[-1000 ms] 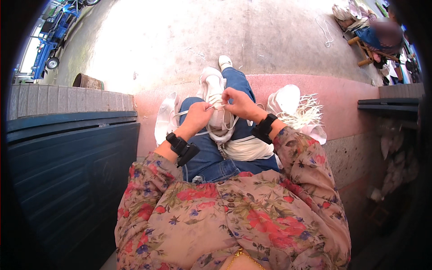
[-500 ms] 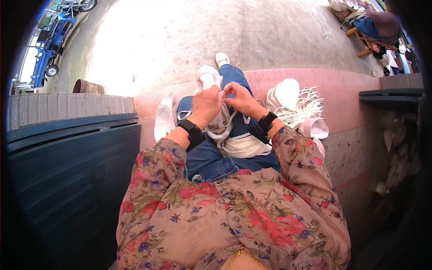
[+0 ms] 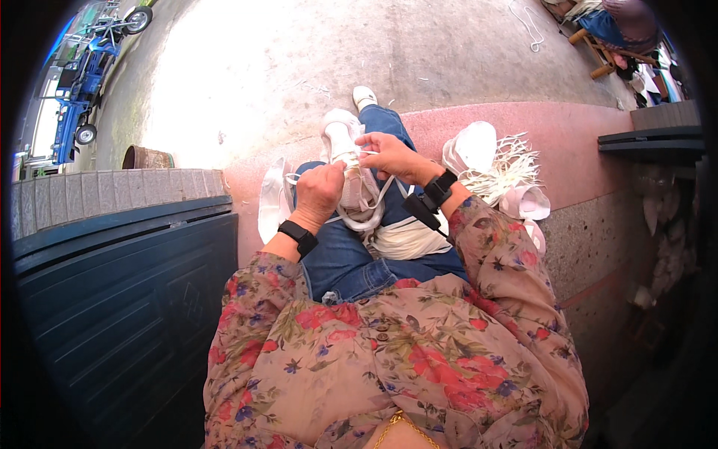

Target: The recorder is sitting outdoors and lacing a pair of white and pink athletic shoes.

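Observation:
A pale sneaker (image 3: 360,196) lies across my jeans-covered lap, its toe pointing away from me, with white shoelace (image 3: 385,196) looping loosely around its opening. Over the sneaker's lacing area, my right hand (image 3: 394,159) pinches a strand of lace between thumb and forefinger. My left hand (image 3: 319,188) is closed at the sneaker's left side, fingers curled on what looks like the lace; a white loop shows beside it. On my lap, nearer my body, rests a bundle of cream laces (image 3: 410,241).
On my right are a white shoe piece (image 3: 475,146), a heap of loose laces (image 3: 516,168) and more shoes (image 3: 525,206). Another white shoe (image 3: 274,202) sits left of my legs. Dark blue door panels (image 3: 134,292) flank me. A person sits far right; a blue three-wheeler (image 3: 73,112) stands far left.
My hands, close together over the sneaker before, have parted: the left moved down and left, the right slightly inward. More of the sneaker's lacing shows now.

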### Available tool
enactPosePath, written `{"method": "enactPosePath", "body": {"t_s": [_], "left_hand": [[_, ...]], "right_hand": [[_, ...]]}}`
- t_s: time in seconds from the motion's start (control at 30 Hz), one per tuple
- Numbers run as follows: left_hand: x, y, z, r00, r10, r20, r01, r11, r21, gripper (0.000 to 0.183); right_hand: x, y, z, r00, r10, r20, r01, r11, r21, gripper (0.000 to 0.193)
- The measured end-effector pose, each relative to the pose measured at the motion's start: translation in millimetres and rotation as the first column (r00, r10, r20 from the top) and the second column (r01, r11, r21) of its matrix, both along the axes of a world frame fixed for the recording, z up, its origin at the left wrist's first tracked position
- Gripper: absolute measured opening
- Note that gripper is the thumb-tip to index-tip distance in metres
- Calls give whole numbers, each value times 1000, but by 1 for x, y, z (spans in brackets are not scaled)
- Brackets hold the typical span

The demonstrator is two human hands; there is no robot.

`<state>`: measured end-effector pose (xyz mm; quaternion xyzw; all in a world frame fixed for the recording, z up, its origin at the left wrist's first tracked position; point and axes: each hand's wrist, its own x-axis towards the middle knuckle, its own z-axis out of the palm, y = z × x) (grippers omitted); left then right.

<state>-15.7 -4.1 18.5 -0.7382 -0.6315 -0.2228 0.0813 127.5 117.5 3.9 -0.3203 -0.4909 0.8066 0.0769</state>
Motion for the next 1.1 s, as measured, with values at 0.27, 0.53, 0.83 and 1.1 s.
{"method": "enactPosePath", "body": {"t_s": [0.27,0.53,0.83,1.1], "left_hand": [[6,2,1,999,-32,19,31,999,38,11],[6,6,3,996,-89,-3,89,996,22,12],[14,9,14,973,198,121,-160,949,-273,14],[-74,-9,87,231,695,681,33,694,-719,16]], "right_hand": [[-15,8,-6,960,273,58,-279,935,218,27],[-23,27,-5,836,541,93,-549,818,170,28],[-12,19,-10,904,419,-82,-421,907,-5,29],[6,9,-17,981,129,-147,-157,967,-202,39]]}}
